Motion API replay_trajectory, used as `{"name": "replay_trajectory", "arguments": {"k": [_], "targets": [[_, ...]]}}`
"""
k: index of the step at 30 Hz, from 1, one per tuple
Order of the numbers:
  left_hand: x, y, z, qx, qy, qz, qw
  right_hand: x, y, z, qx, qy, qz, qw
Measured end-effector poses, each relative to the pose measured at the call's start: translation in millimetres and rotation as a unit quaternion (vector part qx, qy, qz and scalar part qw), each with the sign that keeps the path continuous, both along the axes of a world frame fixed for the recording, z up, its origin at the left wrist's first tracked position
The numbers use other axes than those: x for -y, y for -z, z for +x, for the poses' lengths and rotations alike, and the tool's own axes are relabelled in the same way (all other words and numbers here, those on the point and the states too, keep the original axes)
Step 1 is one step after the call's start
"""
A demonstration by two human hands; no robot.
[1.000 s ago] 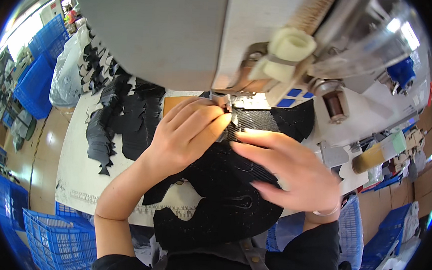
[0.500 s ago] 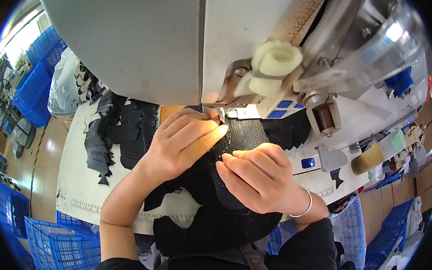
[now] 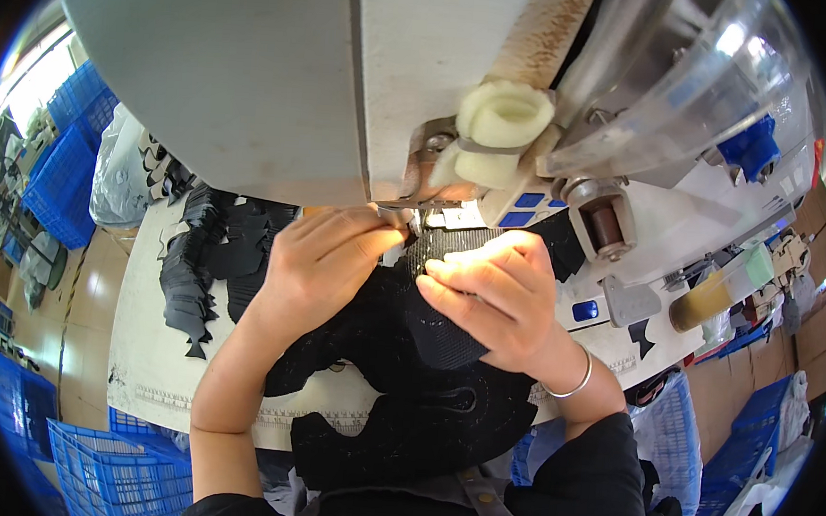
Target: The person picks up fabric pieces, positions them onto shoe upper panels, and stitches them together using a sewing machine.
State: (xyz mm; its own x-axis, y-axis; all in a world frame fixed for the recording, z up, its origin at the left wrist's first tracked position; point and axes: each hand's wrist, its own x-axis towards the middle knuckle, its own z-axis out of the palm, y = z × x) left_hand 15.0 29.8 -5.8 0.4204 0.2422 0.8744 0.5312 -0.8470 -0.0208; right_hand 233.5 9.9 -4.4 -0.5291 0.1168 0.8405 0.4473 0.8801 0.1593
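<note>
Under the needle area of a grey-white sewing machine [image 3: 225,76] lies a piece of black mesh fabric [image 3: 446,340], lit by a bright lamp there. Left of the presser foot [image 3: 412,224], my left hand [image 3: 323,257] is closed, thumb and index finger pinching the work's edge. My right hand [image 3: 505,297] is closed on the mesh's right side, fingers bent together. Its fingertips are near the lit stitching area, and the exact grip is partly hidden. A larger black cloth part [image 3: 392,446] with curved cut-outs hangs from the work over the table's front edge toward my lap.
Stacks of black cut pieces [image 3: 189,282] lie on the white table [image 3: 147,355] at left. A brown thread bobbin [image 3: 607,227] and a clear plastic shield [image 3: 668,103] are at right. Blue crates [image 3: 116,472] stand around the table. A ruler strip [image 3: 252,409] runs along the front edge.
The mesh has moved away from me, farther under the machine. My right hand has moved forward with it, closer to the needle area. My left hand stays beside the presser foot. The view has shifted slightly.
</note>
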Motion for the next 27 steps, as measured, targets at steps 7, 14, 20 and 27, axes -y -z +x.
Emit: {"name": "replay_trajectory", "arguments": {"k": [7,14,20,27], "targets": [[2.2,-8.8,-29.2,-0.064,0.029,-0.328,0.942,-10.2,-13.8,18.5,0.033,0.019,-0.107,0.993],[7.1,-17.6,-27.3,0.071,0.176,-0.614,0.766,21.8,-6.5,0.6,0.069,0.090,0.064,0.991],[-15.1,-1.3,-83.6,0.109,-0.129,-0.330,0.929,3.8,1.2,-3.0,0.031,0.087,0.066,0.994],[21.8,63.6,-143.2,-0.229,-0.388,-0.385,0.805,4.0,-4.4,-3.2,0.031,0.083,0.048,0.995]]}}
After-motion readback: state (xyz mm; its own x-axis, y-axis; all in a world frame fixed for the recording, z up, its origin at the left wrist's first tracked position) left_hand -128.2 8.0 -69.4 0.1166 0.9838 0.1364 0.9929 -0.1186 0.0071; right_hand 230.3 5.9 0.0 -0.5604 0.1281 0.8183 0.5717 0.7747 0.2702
